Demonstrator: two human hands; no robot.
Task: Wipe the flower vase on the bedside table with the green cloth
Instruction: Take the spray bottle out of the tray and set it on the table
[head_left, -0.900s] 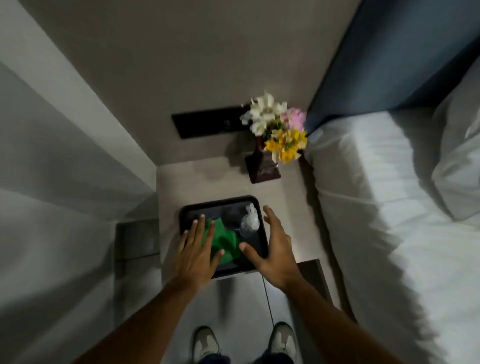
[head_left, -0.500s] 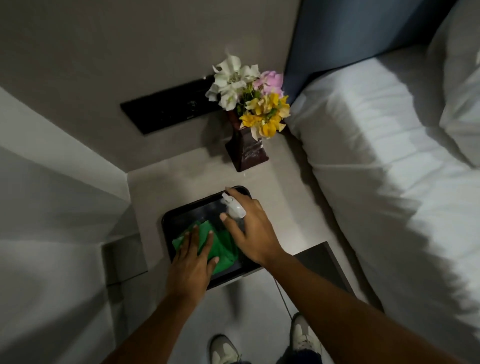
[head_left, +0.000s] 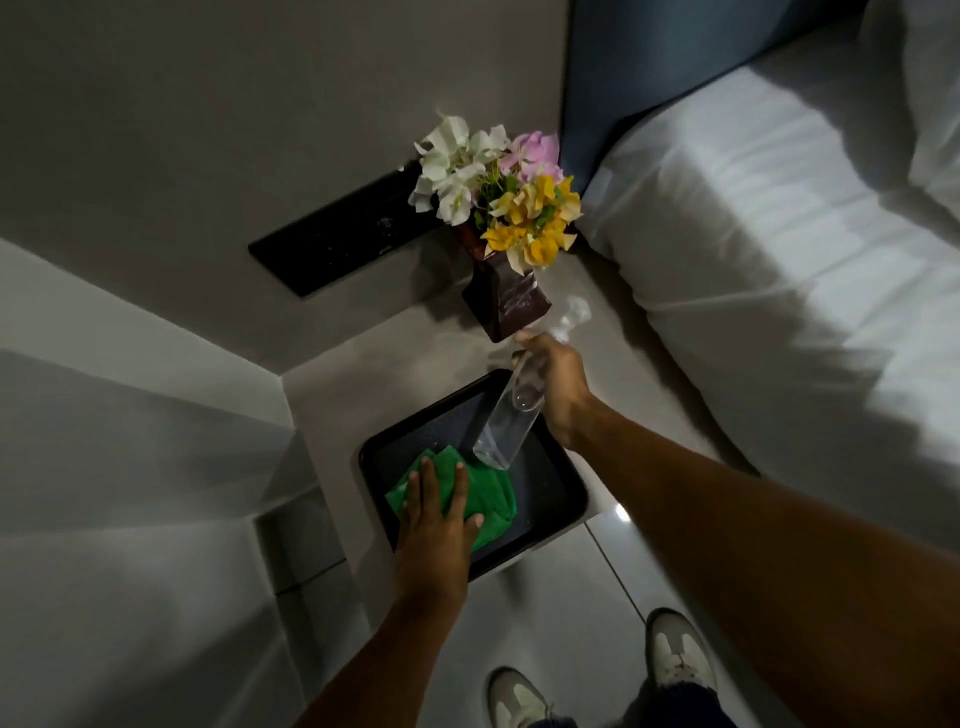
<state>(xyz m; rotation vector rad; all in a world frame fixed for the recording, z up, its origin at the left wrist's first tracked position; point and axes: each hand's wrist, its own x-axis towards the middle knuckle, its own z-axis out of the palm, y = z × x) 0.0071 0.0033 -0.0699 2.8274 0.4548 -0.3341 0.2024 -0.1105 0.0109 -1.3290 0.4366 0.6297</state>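
1. Green cloth (head_left: 467, 493) lies crumpled in the black tray (head_left: 561, 499), and the left hand (head_left: 436, 525) presses flat on it, fingers spread and not gripping.
2. Right hand (head_left: 558, 387) is wrapped around a clear spray bottle (head_left: 511, 415), lifted above the tray, nozzle end up toward the vase and blurred.
3. Dark flower vase (head_left: 506, 304) stands at the back of the bedside table (head_left: 374, 374), holding white, pink and yellow flowers (head_left: 498, 187).
4. Vase sits just beyond the right hand's fingertips, well apart from the cloth; the white bed (head_left: 779, 260) crowds the table's right side.
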